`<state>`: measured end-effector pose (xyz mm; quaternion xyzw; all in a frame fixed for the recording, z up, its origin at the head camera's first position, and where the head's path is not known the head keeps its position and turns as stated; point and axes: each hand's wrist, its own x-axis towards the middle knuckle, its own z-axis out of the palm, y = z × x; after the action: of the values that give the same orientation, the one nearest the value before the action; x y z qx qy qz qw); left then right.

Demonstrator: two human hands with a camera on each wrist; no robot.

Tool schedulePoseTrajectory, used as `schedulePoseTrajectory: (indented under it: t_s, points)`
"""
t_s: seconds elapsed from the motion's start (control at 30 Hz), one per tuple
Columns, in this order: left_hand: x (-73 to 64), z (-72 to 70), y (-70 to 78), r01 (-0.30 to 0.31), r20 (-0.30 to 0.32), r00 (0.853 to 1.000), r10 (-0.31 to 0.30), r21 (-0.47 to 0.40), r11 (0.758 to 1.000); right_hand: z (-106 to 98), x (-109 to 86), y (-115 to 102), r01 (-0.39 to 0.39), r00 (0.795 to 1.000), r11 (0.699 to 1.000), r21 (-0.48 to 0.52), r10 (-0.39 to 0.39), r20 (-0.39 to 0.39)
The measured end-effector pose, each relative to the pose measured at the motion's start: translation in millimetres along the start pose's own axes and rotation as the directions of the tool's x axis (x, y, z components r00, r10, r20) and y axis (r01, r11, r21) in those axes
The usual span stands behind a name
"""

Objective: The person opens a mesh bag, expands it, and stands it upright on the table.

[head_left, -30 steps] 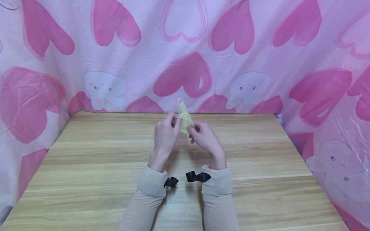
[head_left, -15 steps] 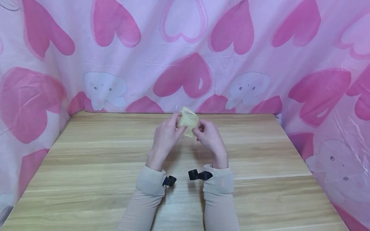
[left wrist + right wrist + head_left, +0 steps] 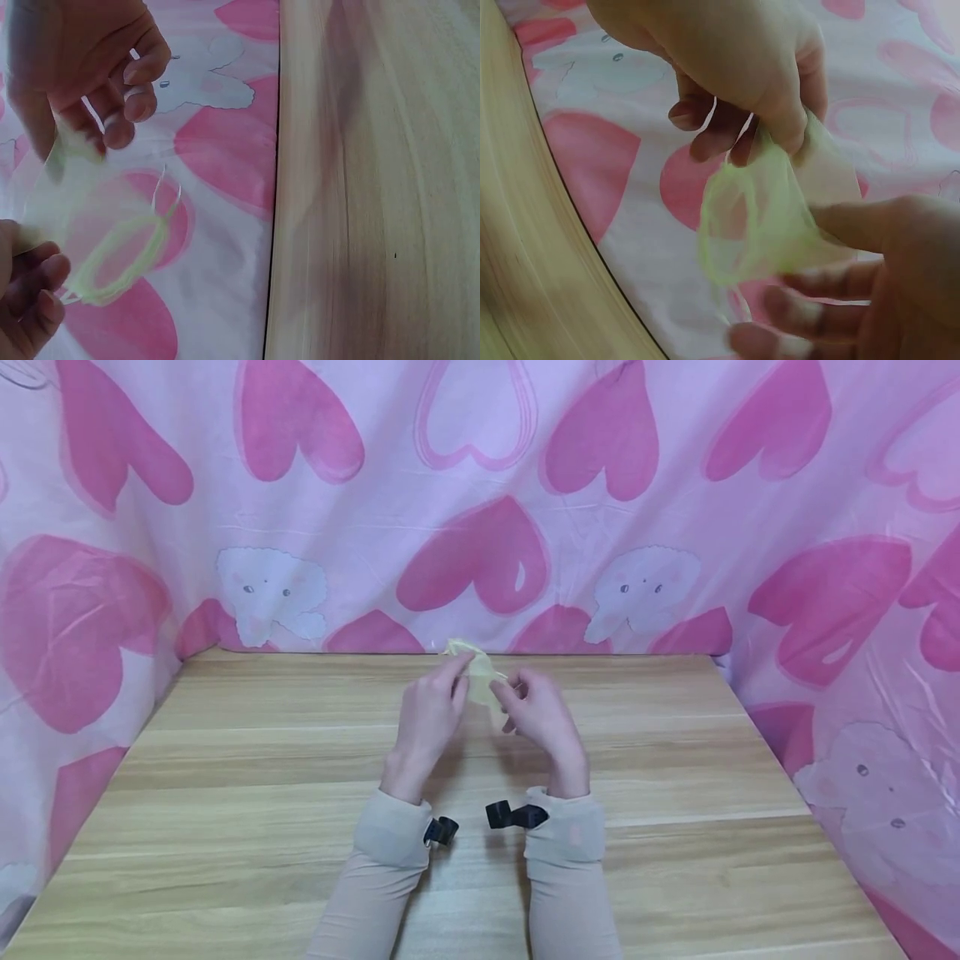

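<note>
A small, sheer yellow-green drawstring pouch [image 3: 481, 667] is held up between both hands, above the far edge of the table. My left hand [image 3: 427, 714] pinches one side of it with thumb and fingers. On the other side my right hand [image 3: 542, 714] pinches it too, its other fingers loosely bent. In the left wrist view the pouch [image 3: 116, 259] shows a thicker oval rim with thin white cords hanging from it. The right wrist view has the left hand [image 3: 735, 60] above the pouch [image 3: 772, 217] and the right hand [image 3: 907, 277] below, partly covering it.
A wood-grain table [image 3: 675, 827] lies beneath the forearms. Behind it and at both sides hangs a pink curtain [image 3: 480, 552] with hearts and white animal faces. Black wrist cameras [image 3: 513, 815] are strapped over the beige sleeves.
The pouch has turned between the hands: first narrow and pointing up, then spread facing the camera, now tilted with its top leaning left. Both hands have shifted only slightly.
</note>
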<state>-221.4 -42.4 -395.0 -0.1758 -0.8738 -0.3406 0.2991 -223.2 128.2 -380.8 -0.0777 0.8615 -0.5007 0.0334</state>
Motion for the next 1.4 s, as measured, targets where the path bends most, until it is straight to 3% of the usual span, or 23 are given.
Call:
schedulePoseTrajectory:
  t_s: [0.13,0.23,0.33,0.47,0.7,0.8,0.9,1.2,1.4]
  points:
    - [0.3,0.6,-0.2,-0.025,-0.083,0.996,0.023,-0.028,0.999,3,-1.4,-4,-0.113,0.988,0.987,0.116,0.099,0.12]
    - [0.2,1.4,-0.6,-0.041,-0.129,0.991,0.035,-0.042,0.998,5,-1.9,-9,-0.15,0.984,0.973,0.174,0.13,0.122]
    - [0.2,2.5,0.0,-0.052,-0.159,0.986,0.045,-0.045,0.998,7,-0.6,-13,-0.13,0.991,0.972,0.194,0.121,0.057]
    - [0.8,3.1,1.7,-0.054,-0.159,0.986,0.05,-0.023,0.998,9,1.9,-15,-0.076,0.992,0.976,0.205,0.096,-0.087]
    - [0.4,3.8,2.6,-0.017,-0.064,0.998,0.021,0.074,0.997,9,4.5,-12,-0.006,0.948,0.985,0.173,0.061,-0.312]
    - [-0.4,5.3,2.4,-0.011,-0.014,1.0,0.013,0.101,0.995,8,4.5,-10,-0.003,0.934,0.989,0.148,0.055,-0.352]
    - [-0.9,6.3,3.2,-0.019,-0.005,1.0,0.02,0.108,0.994,6,3.4,-9,0.004,0.93,0.991,0.135,0.045,-0.364]
    - [-1.0,6.0,6.6,-0.045,-0.065,0.997,0.052,0.11,0.993,6,1.8,-7,0.01,0.919,0.999,0.051,0.011,-0.394]
    - [-1.5,4.9,9.3,-0.054,-0.113,0.992,0.064,0.093,0.994,9,2.5,-6,0.041,0.879,0.997,-0.062,-0.066,-0.472]
